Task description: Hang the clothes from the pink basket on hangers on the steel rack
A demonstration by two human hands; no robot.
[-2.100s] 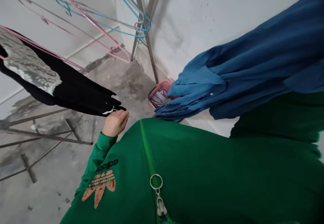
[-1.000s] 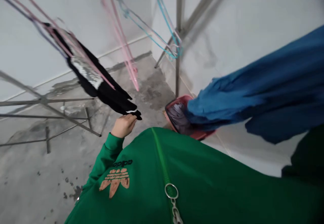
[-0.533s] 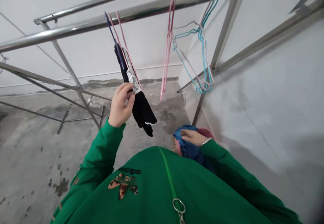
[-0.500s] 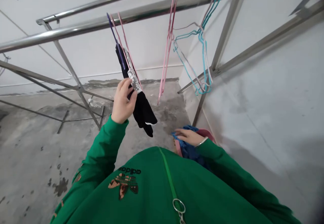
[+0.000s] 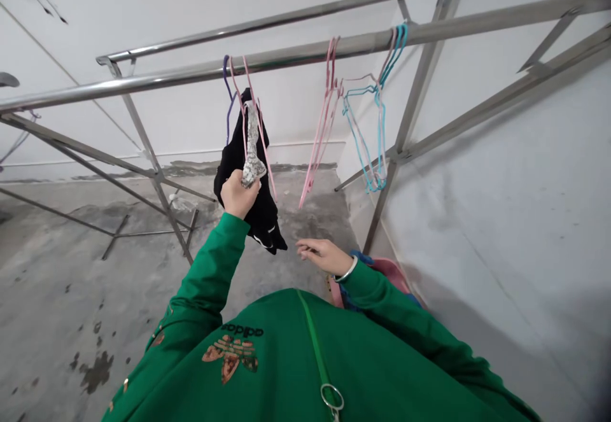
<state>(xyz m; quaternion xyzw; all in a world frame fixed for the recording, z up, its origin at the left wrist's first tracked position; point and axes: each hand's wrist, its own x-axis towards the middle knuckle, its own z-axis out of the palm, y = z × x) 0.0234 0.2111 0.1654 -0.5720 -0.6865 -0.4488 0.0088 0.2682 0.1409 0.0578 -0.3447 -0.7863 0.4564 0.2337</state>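
Note:
My left hand (image 5: 240, 194) is closed on the lower end of a grey-and-white patterned cloth (image 5: 254, 166), which hangs narrow and bunched at a pink hanger (image 5: 267, 161). Behind the cloth and my fingers hangs a black garment (image 5: 260, 209) with thin white edging near its bottom. A purple hanger (image 5: 228, 107) is beside it on the rail; the black garment partly hides that hanger. My right hand (image 5: 324, 255), with a bracelet at the wrist, is held out in the air right of the garment's lower end. Its fingers are stretched out, and nothing shows in them.
The metal rail (image 5: 191, 78) crosses in front of me. Bare pink hangers (image 5: 319, 135) and blue hangers (image 5: 377, 123) hang further right. Low by the right wall stands a pink tub (image 5: 392, 272) with blue cloth (image 5: 365, 258), partly behind my right sleeve.
My left hand has closed on the patterned cloth. The black garment has swung round and shows broader. My right hand has left the blue cloth in the tub and moved left. The view has shifted.

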